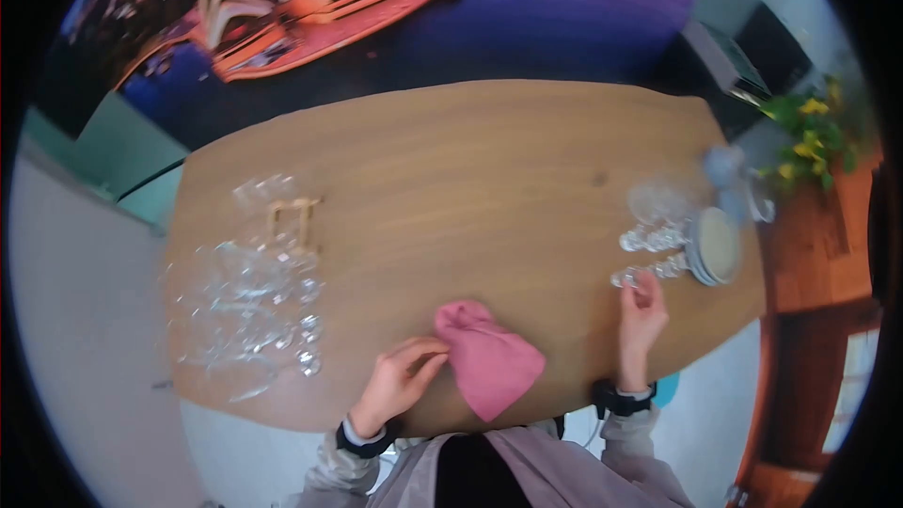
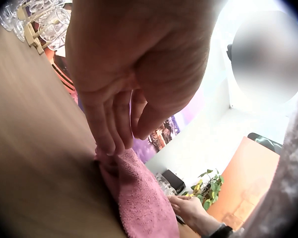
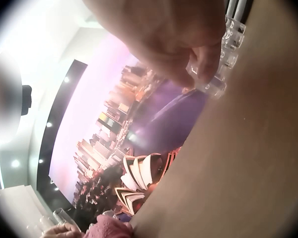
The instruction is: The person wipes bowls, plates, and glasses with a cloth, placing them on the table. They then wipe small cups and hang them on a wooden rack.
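A pink cloth [image 1: 496,362] lies bunched near the front edge of the table [image 1: 451,188]. My left hand [image 1: 397,382] is at its left side; in the left wrist view the fingertips [image 2: 120,146] touch the top of the cloth [image 2: 146,203], with the thumb apart from the fingers. At the right, my right hand [image 1: 644,318] pinches a small clear glass [image 1: 621,278] between thumb and fingers. The right wrist view shows that glass [image 3: 216,88] just at the tabletop, partly hidden by the fingers, beside a row of similar small glasses [image 3: 230,58].
Stacked plates [image 1: 720,246] stand beyond the small glasses at the right, near larger clear glasses [image 1: 658,198] and a bluish item [image 1: 724,169]. Many clear stemmed glasses [image 1: 245,296] and a small wooden frame [image 1: 290,224] occupy the left. A yellow-flowered plant [image 1: 809,146] is off the right edge.
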{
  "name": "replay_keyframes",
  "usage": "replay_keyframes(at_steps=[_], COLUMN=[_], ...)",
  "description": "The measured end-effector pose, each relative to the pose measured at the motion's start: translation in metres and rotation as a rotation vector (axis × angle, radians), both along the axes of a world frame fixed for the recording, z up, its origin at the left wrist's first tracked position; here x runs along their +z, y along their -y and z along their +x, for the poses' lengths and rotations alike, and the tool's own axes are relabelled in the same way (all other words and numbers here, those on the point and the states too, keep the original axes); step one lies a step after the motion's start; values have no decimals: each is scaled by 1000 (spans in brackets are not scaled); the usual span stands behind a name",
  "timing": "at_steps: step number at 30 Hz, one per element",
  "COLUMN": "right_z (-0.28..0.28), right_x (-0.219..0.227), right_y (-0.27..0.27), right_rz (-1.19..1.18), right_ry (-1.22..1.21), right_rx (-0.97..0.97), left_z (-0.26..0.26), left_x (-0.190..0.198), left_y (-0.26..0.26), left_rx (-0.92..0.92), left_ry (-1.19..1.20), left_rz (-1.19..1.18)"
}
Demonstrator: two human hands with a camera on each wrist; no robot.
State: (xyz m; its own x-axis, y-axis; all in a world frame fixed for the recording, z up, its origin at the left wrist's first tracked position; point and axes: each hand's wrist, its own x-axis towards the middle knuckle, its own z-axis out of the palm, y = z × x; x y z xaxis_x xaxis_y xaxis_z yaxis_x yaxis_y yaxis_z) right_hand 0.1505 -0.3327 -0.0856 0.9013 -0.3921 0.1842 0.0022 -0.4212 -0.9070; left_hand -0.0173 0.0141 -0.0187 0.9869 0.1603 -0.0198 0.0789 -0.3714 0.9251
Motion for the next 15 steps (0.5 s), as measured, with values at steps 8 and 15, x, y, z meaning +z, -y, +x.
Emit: replay_keyframes(at_steps=[8, 15], right_z=[18, -19], right_x=[-26, 16], right_y=[31, 9], right_rz=[29, -121], right_ry=[4, 95], right_rx=[38, 30], left_z=[-15, -72], left_x=[8, -1], left_y=[-13, -49], left_rx=[4, 332], left_ry=[-29, -125], left_rz=[-20, 63])
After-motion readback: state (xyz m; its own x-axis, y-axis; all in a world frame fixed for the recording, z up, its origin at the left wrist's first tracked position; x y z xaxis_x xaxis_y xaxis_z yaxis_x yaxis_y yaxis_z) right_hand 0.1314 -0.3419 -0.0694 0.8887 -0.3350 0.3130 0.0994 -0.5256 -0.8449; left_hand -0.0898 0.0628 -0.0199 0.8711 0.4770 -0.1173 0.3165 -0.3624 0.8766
